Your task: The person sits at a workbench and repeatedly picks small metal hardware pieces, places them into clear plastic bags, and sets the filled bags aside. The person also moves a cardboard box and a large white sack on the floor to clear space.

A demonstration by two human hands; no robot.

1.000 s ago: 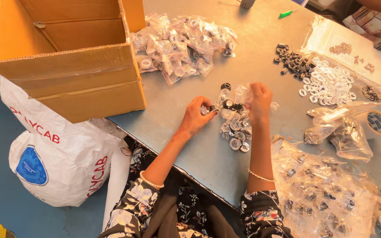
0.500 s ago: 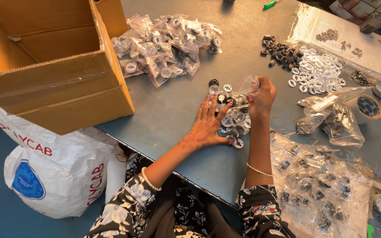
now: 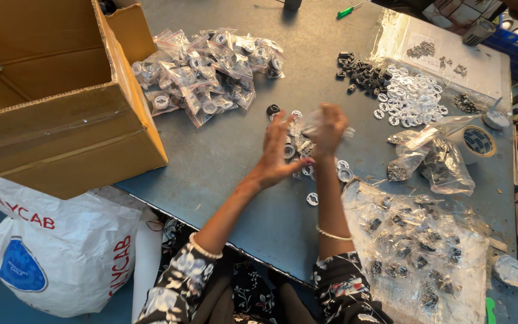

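One clear bag in right hand

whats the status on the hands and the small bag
Right hand raised, grip shut on small clear bag. Left hand open above loose rings. Nothing in the way.

We are raising both forearms toward twelve o'clock, sleeves bunched at the elbows, a thin bangle circling each wrist. Our left hand is lifting open, palm turned toward three o'clock, fingers spread and pointing to twelve. Our right hand is hovering just beside it at two o'clock, fingers curling inward in a loose pinch.
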